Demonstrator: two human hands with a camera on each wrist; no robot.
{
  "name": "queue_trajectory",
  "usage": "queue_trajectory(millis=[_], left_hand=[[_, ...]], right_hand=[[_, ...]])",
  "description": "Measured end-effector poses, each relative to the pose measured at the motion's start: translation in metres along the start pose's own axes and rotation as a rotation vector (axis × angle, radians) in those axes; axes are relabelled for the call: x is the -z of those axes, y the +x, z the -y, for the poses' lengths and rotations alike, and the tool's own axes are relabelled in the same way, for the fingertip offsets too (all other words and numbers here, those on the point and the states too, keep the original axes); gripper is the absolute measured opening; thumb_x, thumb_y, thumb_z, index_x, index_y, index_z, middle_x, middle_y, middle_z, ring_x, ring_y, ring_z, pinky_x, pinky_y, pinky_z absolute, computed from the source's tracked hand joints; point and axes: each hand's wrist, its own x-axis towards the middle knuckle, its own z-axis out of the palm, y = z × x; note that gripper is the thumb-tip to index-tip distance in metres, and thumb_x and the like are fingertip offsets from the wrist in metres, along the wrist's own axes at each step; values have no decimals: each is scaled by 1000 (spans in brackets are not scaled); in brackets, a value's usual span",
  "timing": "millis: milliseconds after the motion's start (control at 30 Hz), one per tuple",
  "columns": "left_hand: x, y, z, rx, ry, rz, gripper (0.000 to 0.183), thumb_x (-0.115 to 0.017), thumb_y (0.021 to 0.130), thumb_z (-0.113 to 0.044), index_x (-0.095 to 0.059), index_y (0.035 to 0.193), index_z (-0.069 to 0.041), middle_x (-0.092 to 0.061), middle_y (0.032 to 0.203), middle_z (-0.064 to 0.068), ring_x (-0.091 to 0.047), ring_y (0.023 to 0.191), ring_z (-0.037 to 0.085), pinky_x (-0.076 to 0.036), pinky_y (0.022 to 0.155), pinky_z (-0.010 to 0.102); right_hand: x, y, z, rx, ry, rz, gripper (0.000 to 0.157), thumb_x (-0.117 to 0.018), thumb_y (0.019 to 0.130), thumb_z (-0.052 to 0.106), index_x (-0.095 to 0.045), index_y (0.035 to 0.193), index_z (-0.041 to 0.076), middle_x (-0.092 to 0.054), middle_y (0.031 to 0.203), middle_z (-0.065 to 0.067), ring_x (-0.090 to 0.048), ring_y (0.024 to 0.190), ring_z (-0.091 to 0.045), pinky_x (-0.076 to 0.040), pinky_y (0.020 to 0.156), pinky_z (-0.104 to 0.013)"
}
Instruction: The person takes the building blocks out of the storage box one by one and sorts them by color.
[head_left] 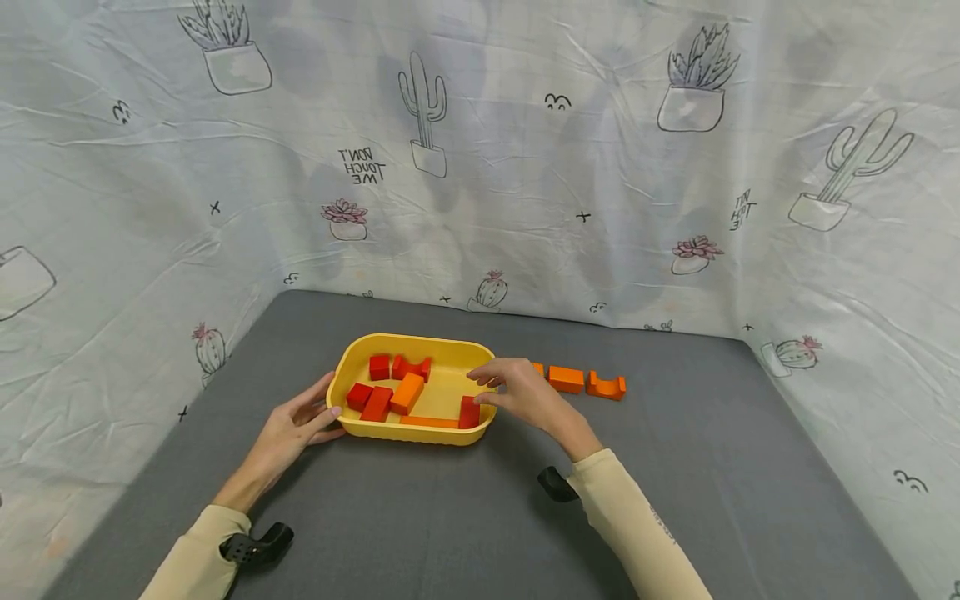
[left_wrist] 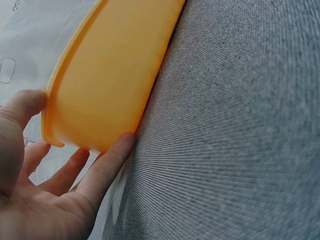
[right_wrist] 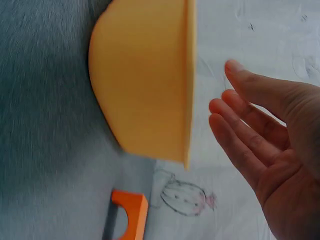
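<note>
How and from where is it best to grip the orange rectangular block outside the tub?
Probably from above, pinching the orange rectangular block across its near and far long faces; a notched block and another orange block flank its ends.

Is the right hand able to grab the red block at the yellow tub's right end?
Probably yes: the right hand looks empty and hovers near the red block, and the yellow tub is open on top.

Yellow tray [head_left: 420,435], red and orange blocks [head_left: 407,393], cactus-printed white cloth [head_left: 510,200]
</note>
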Motion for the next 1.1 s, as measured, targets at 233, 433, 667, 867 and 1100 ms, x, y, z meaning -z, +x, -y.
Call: queue_trajectory(millis=[233, 433, 667, 867, 1100], left_hand=[[-2, 1, 0, 3, 21, -2, 70, -63, 97, -22, -27, 156, -16, -33, 152, 25, -57, 117, 10, -57, 87, 37], [-2, 0, 1, 11, 26, -7, 69, -62, 98, -20, -26, 156, -16, -33, 153, 24, -52, 125, 33, -58, 87, 37], [-3, 0, 1, 17, 20, -10, 69, -62, 98, -19, -26, 156, -17, -31, 154, 24, -44, 130, 44, -58, 87, 37], [-2, 0, 2, 12, 16, -9, 68, -62, 98, -18, -27, 156, -17, -32, 153, 24, -49, 127, 37, -58, 87, 37], [0, -1, 1, 3, 19, -9, 69, -63, 97, -20, -27, 156, -16, -33, 152, 25, -54, 124, 28, -58, 86, 38]], right_hand=[[-19, 14, 4, -69, 3, 128, 39, -78, 84, 12, -69, 119, -1, -70, 112, -13, -66, 96, -23, -58, 84, -36], [-32, 21, 5, -84, -5, 197, 37, -77, 85, 13, -70, 119, 1, -72, 109, -9, -67, 90, -15, -56, 77, -18], [-41, 26, 5, -72, -15, 254, 32, -75, 86, 5, -71, 117, 1, -71, 111, -9, -68, 92, -16, -56, 79, -17], [-44, 31, 4, -54, -65, 283, 30, -77, 84, 4, -73, 114, 3, -72, 109, -7, -68, 90, -13, -54, 77, -14], [-46, 38, 9, -55, -100, 322, 24, -73, 86, 0, -74, 109, 3, -73, 100, -5, -67, 85, -10, -54, 75, -13]])
